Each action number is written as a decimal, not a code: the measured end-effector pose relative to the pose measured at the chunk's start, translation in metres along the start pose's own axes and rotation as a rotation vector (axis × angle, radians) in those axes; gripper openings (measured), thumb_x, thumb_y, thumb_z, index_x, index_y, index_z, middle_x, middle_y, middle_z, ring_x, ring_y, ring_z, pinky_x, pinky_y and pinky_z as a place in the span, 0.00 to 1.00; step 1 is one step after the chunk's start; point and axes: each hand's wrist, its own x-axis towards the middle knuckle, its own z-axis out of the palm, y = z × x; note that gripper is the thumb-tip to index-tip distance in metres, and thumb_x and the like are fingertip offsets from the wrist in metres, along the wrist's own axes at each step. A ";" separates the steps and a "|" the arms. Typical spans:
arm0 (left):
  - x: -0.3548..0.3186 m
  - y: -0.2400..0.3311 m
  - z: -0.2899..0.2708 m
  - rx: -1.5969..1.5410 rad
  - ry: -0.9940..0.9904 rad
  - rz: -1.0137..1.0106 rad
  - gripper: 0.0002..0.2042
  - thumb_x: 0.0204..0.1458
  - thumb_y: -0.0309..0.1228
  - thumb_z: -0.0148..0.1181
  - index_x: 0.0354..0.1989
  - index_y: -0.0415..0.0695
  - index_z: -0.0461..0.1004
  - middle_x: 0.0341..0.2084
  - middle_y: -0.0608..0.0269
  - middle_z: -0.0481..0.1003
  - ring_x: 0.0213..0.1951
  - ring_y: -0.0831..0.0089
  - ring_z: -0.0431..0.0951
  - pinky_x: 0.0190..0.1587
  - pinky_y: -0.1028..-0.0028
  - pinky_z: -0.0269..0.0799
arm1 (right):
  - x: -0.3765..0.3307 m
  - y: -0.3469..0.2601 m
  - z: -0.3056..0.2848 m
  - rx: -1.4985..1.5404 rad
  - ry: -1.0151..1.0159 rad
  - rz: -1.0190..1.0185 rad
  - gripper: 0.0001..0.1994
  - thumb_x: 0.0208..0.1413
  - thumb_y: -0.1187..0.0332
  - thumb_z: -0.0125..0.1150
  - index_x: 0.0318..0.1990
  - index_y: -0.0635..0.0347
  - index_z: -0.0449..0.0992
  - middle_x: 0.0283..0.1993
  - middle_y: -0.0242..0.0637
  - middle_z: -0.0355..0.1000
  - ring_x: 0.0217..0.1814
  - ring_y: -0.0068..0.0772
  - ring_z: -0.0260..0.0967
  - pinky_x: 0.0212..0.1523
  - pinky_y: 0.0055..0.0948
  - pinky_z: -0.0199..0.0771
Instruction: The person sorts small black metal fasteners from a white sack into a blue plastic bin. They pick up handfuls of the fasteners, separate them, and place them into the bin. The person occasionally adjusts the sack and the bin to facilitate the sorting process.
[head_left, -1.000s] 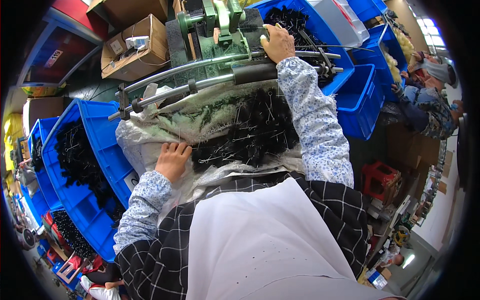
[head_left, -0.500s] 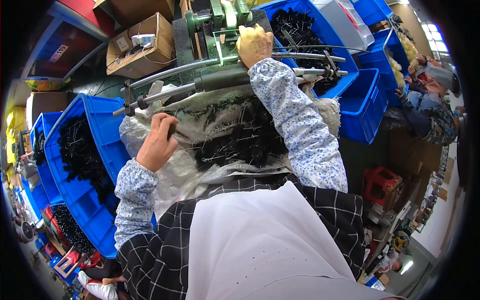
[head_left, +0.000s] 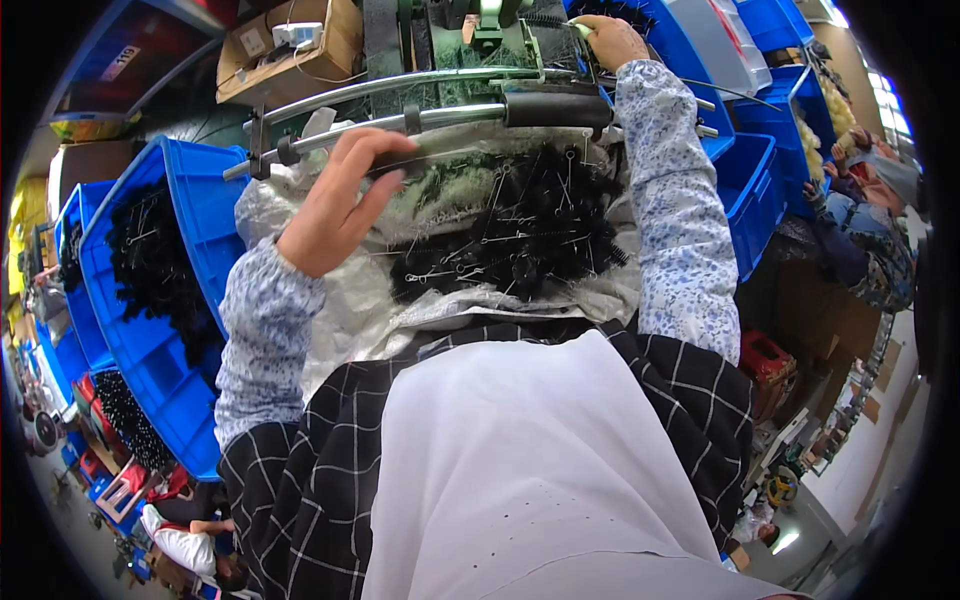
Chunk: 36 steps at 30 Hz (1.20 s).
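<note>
black brushes [head_left: 520, 235] on your white sheet [head_left: 350, 320]

your left hand [head_left: 338, 205] curves above the far left corner, hold unclear; brushes spread from middle toward the right edge; past the far right corner, your right hand's [head_left: 612, 42] grip i cannot tell.

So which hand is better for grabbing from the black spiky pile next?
Probably the left hand: it's nearer the black spiky pile, while the right hand is up beyond the metal rails.
</note>
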 end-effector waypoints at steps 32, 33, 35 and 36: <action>0.017 -0.047 0.117 0.118 -0.528 -0.227 0.15 0.52 0.35 0.53 0.45 0.40 0.65 0.42 0.43 0.66 0.41 0.51 0.71 0.44 0.62 0.66 | -0.024 -0.091 -0.020 -0.087 0.100 0.024 0.11 0.50 0.67 0.53 0.42 0.50 0.76 0.32 0.34 0.71 0.38 0.37 0.68 0.46 0.35 0.66; 0.015 -0.050 0.118 0.114 -0.519 -0.211 0.15 0.52 0.35 0.53 0.45 0.40 0.65 0.43 0.43 0.65 0.42 0.51 0.71 0.44 0.62 0.66 | -0.024 -0.090 -0.019 -0.068 0.103 0.022 0.11 0.50 0.67 0.53 0.42 0.50 0.76 0.32 0.34 0.71 0.38 0.38 0.68 0.46 0.35 0.66; 0.014 -0.054 0.123 0.127 -0.542 -0.204 0.15 0.52 0.34 0.53 0.44 0.40 0.65 0.42 0.43 0.65 0.42 0.51 0.71 0.44 0.62 0.66 | -0.021 -0.090 -0.019 -0.097 0.095 0.029 0.11 0.50 0.66 0.53 0.42 0.49 0.76 0.34 0.33 0.71 0.38 0.37 0.67 0.47 0.35 0.66; 0.014 -0.054 0.127 0.145 -0.574 -0.213 0.15 0.51 0.34 0.53 0.44 0.39 0.66 0.42 0.43 0.66 0.42 0.51 0.71 0.44 0.63 0.66 | -0.019 -0.091 -0.018 -0.112 0.091 0.033 0.11 0.50 0.66 0.53 0.42 0.48 0.76 0.35 0.32 0.71 0.38 0.36 0.67 0.47 0.35 0.66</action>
